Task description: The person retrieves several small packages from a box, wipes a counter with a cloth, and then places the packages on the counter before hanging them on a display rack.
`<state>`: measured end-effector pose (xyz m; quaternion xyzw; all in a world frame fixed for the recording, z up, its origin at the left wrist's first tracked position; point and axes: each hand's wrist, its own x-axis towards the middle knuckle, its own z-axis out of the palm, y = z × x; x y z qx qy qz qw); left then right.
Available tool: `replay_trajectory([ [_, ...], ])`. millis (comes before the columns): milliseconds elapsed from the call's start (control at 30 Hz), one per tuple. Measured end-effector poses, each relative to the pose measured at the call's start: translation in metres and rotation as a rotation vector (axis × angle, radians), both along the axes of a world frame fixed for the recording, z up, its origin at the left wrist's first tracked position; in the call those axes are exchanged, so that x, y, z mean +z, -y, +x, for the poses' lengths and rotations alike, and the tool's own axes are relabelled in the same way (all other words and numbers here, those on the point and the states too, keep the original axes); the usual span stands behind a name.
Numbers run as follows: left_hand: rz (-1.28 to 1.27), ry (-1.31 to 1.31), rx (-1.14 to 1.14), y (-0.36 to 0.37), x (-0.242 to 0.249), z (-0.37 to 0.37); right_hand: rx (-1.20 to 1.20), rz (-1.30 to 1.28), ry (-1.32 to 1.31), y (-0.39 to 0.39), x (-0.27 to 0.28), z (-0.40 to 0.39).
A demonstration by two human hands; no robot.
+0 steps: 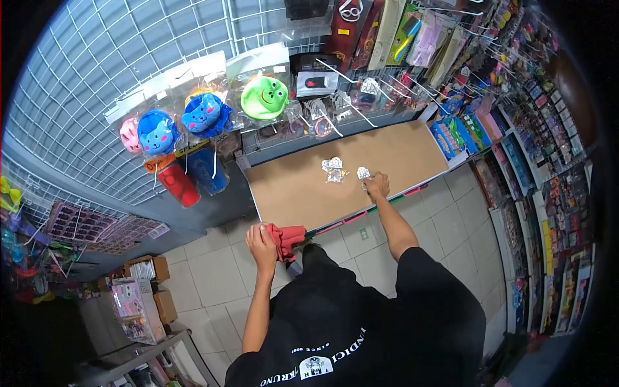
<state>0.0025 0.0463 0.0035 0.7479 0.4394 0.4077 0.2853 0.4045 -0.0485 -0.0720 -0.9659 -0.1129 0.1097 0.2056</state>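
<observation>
My left hand [260,245] is closed on a crumpled red cloth [287,240], off the front left corner of the brown shelf top [290,187]. Over on the right part of that surface, my right hand [378,185] has its fingers closed at the lower end of a small packet with a white card [363,173]. The fingers hide what the packet contains. A small pile of similar carded packets [334,169] lies to the left of this hand, apart from it.
Above the shelf top, a white wire grid [135,39] carries blue cat-faced pouches [158,132], a green frog-faced pouch [264,97] and protruding metal hooks [358,111]. Boxed goods [451,138] stand at its right end. Stocked racks [548,193] line the right side. Tiled floor [213,271] lies below.
</observation>
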Motion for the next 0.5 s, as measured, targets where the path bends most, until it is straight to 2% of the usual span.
replay_trajectory([
  [167,0.0,-0.002,0.016,0.001,0.004,0.0,-0.127,0.278,-0.109,-0.015,-0.025,0.002],
  [233,-0.007,-0.001,0.025,0.001,0.003,0.001,-0.107,0.414,-0.069,-0.016,-0.052,0.015],
  [300,-0.013,0.002,0.033,0.002,0.003,0.001,-0.056,0.6,-0.21,-0.017,-0.097,0.046],
  [367,-0.004,0.011,0.032,0.001,0.005,0.002,-0.042,0.714,-0.368,-0.019,-0.093,0.046],
  [433,-0.003,0.014,0.034,0.002,0.005,0.001,-0.067,0.761,-0.542,-0.02,-0.042,0.024],
  [500,-0.006,0.018,0.036,0.002,0.006,0.001,0.034,0.896,-0.59,-0.029,-0.028,0.016],
])
